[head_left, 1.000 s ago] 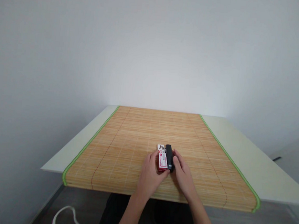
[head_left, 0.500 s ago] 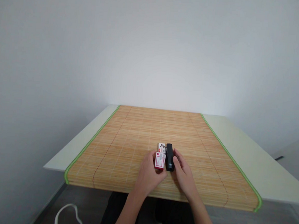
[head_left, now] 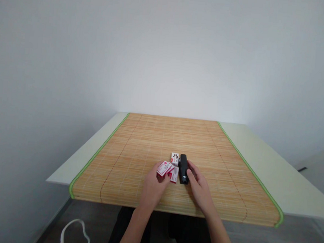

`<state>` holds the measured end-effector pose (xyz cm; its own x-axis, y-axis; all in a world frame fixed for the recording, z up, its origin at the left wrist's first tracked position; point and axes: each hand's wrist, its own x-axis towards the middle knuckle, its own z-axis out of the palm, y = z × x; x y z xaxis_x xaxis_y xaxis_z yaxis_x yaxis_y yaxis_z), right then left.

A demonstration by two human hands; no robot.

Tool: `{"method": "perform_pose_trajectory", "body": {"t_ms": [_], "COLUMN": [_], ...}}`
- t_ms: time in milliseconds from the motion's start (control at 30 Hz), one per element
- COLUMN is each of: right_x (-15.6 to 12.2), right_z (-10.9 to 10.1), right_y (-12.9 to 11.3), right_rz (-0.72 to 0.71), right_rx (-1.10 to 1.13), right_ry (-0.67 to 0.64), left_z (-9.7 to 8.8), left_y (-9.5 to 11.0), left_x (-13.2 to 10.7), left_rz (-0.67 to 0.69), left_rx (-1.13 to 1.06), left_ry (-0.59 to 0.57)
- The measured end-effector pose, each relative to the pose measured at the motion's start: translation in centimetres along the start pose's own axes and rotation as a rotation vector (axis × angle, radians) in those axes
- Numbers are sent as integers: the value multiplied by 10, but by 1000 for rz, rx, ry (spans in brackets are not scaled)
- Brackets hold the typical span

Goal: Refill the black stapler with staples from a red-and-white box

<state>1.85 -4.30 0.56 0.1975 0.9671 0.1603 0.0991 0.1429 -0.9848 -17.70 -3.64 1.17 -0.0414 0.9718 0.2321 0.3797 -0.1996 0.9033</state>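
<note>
My left hand [head_left: 153, 186] pinches small white-and-pink boxes [head_left: 164, 168] between thumb and fingers; two seem fanned together, tilted. Partly beneath them, another white-and-pink box [head_left: 174, 174] lies on the mat. Just behind stands a small white box [head_left: 174, 158] with a dark picture and a red mark. A black stapler [head_left: 184, 170] lies lengthwise to the right of the boxes. Along the stapler's right side rests my right hand [head_left: 200, 186], thumb and fingers apart, touching its edge without wrapping round it.
A bamboo mat [head_left: 149, 135] with green edging covers the middle of the white table [head_left: 259, 163]. Behind the table rises a pale wall [head_left: 184, 56]. A white cable [head_left: 77, 221] loops over the floor at the lower left.
My left hand has moved left with the upper boxes, turning them and uncovering the box below. The right hand and the stapler stay nearly where they were.
</note>
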Motion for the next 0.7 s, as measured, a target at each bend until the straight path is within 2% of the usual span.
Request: {"method": "perform_pose_trajectory", "body": {"t_ms": [133,233,367,467,700], "right_x": [-1,-1,0,1,2], "right_z": [0,0,0,0,0], "right_y": [-3,-3,-1,0,8], "right_rz": [-2,1,7,7,15], "right_rx": [17,23,22,28,61], "right_ry": [-6,-21,-36,-35,-36], "left_z": [-26,-43,-52,-53,-58], "left_y": [-19,-33,-43,-43,-45], "left_x": [25,52,72,61,7], "left_rz": [-39,-5,39,56,87], "left_rx": [114,260,391,430,561], "left_ry": [85,119,108,124,155]}}
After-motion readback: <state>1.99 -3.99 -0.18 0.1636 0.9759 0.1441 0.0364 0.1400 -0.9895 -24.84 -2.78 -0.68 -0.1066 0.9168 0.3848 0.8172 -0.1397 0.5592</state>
